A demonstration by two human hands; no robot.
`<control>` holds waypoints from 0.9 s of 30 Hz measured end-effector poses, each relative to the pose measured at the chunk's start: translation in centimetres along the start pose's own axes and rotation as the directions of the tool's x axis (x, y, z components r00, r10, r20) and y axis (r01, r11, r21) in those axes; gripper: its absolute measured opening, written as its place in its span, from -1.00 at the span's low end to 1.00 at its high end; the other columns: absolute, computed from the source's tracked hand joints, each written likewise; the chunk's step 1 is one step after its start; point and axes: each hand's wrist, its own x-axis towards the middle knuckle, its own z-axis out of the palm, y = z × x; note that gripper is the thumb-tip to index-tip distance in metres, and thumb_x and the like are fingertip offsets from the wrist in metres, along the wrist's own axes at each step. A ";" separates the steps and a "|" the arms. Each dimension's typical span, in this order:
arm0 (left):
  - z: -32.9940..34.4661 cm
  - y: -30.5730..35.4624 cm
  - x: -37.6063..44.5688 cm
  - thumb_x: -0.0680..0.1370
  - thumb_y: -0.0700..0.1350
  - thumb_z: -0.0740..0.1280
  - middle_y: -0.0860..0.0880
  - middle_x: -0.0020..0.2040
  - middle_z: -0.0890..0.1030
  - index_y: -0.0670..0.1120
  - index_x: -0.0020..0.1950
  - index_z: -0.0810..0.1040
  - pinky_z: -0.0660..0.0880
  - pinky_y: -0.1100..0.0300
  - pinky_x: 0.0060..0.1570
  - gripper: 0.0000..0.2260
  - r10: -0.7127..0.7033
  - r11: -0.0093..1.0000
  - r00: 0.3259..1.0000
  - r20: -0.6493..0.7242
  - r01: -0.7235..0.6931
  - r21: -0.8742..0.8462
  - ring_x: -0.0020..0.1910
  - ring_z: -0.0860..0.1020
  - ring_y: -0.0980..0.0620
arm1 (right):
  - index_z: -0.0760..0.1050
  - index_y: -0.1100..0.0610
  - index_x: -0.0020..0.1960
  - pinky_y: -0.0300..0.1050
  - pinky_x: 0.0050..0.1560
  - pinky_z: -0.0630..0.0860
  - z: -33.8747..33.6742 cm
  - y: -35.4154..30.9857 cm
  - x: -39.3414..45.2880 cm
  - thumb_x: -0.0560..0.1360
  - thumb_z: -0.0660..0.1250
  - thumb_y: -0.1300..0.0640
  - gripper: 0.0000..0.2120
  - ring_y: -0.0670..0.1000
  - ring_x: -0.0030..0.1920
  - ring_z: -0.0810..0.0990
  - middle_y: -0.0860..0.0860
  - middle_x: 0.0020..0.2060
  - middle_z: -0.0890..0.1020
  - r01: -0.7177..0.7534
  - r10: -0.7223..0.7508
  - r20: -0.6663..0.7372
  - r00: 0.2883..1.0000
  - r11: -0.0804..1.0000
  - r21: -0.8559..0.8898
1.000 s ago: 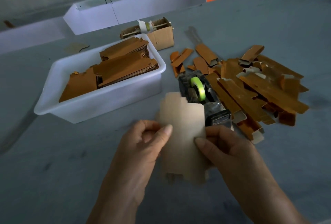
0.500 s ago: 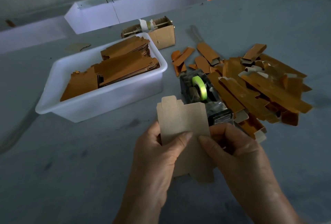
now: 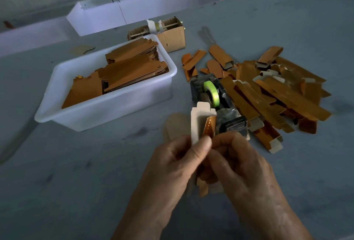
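A small die-cut cardboard blank (image 3: 200,121), pale on one face and shiny orange-gold on the other, is folded lengthwise above the table. My left hand (image 3: 172,165) pinches its left fold between thumb and fingers. My right hand (image 3: 239,165) grips its right side, fingers curled round the card. The blank's lower end shows between my palms; its middle is hidden by my fingers. Just behind it stands a dark tape dispenser (image 3: 228,117) with a green tape roll (image 3: 211,92).
A white plastic tub (image 3: 107,109) at the left holds stacks of flat orange-gold blanks. A loose pile of folded orange-gold sleeves (image 3: 272,94) lies at the right. A small cardboard box (image 3: 172,36) sits behind the tub. A white trough (image 3: 134,11) runs along the back.
The flat blank has been folded lengthwise into a narrow shape, its gold face now showing. Both hands have closed in toward each other around it.
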 end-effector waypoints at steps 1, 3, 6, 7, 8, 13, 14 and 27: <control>-0.1 0.2 0.0 0.47 0.12 0.40 -0.20 -0.18 0.67 -0.07 -0.10 0.67 0.57 -0.10 -0.12 -0.74 0.021 0.999 1.000 -0.001 -0.021 0.032 -0.19 0.64 -0.08 | 0.48 -0.01 -0.09 -0.16 -0.30 0.60 0.0 -0.1 0.1 0.39 0.25 -0.13 -0.78 -0.10 -0.33 0.65 -0.07 -0.32 0.67 -0.019 0.019 0.009 1.000 1.000 -0.005; -0.3 0.2 -0.1 0.47 0.04 0.37 -0.09 -0.19 0.70 -0.02 -0.07 0.69 0.61 -0.06 -0.10 -0.82 0.016 0.999 1.000 -0.016 -0.016 0.043 -0.16 0.67 -0.05 | 0.47 -0.05 -0.13 -0.17 -0.35 0.59 -0.1 -0.5 0.0 0.30 0.22 -0.23 -0.71 -0.12 -0.36 0.63 -0.11 -0.33 0.64 -0.026 0.024 -0.032 0.999 0.997 -0.066; -0.9 0.6 -0.3 0.49 0.01 0.33 -0.03 -0.10 0.72 0.02 0.00 0.69 0.59 0.21 -0.06 -0.82 -0.029 1.000 0.995 0.093 0.027 0.014 -0.06 0.68 0.03 | 0.41 -0.13 -0.14 -0.33 -0.33 0.54 -0.6 -0.8 -0.1 0.20 0.22 -0.31 -0.66 -0.20 -0.30 0.59 -0.23 -0.23 0.59 0.010 -0.048 -0.205 0.978 0.983 -0.185; -1.0 0.9 -0.4 0.49 0.02 0.35 -0.02 -0.08 0.72 0.03 0.01 0.69 0.59 0.19 -0.01 -0.81 -0.033 0.999 0.992 0.121 0.033 0.001 -0.04 0.68 0.03 | 0.42 -0.14 -0.13 -0.34 -0.31 0.53 -0.8 -0.8 0.0 0.18 0.24 -0.32 -0.64 -0.21 -0.25 0.58 -0.24 -0.20 0.58 0.007 -0.050 -0.225 0.973 0.983 -0.186; -1.0 1.2 -0.5 0.47 0.04 0.38 -0.03 -0.08 0.72 0.03 0.02 0.68 0.59 0.15 0.02 -0.81 -0.029 0.999 0.990 0.137 0.031 -0.013 -0.03 0.68 0.03 | 0.45 -0.13 -0.13 -0.31 -0.30 0.54 -1.0 -0.9 0.1 0.16 0.26 -0.32 -0.62 -0.20 -0.23 0.59 -0.22 -0.19 0.59 -0.014 -0.017 -0.204 0.979 0.989 -0.150; -0.7 1.4 -0.2 0.24 0.05 0.45 -0.04 -0.20 0.70 -0.02 -0.10 0.62 0.55 0.30 -0.24 -0.71 -0.025 0.997 0.999 0.046 0.028 -0.065 -0.20 0.68 0.05 | 0.63 0.04 -0.16 0.00 -0.09 0.60 -1.5 -1.3 0.5 0.21 0.36 -0.09 -0.71 0.12 -0.18 0.66 0.12 -0.25 0.67 -0.183 0.151 0.120 0.981 0.928 0.325; -0.7 1.3 -0.2 0.23 0.08 0.45 -0.01 -0.23 0.70 0.00 -0.13 0.61 0.52 0.34 -0.27 -0.72 -0.009 0.999 1.000 0.030 0.010 -0.038 -0.24 0.67 0.10 | 0.63 0.06 -0.17 -0.01 -0.10 0.59 -1.5 -1.2 0.5 0.22 0.36 -0.06 -0.73 0.13 -0.19 0.66 0.14 -0.25 0.67 -0.187 0.158 0.110 0.981 0.916 0.354; 0.5 0.8 -0.4 0.43 -0.09 0.48 0.09 -0.28 0.66 0.11 -0.16 0.69 0.47 0.42 -0.34 -0.91 0.294 0.924 0.911 -0.288 -0.195 0.328 -0.27 0.62 0.21 | 0.59 -0.06 -0.14 -0.16 -0.26 0.62 -0.4 -1.1 1.0 0.12 0.34 -0.16 -0.65 0.06 -0.26 0.67 0.10 -0.32 0.67 -0.075 0.108 -0.102 0.989 0.955 0.286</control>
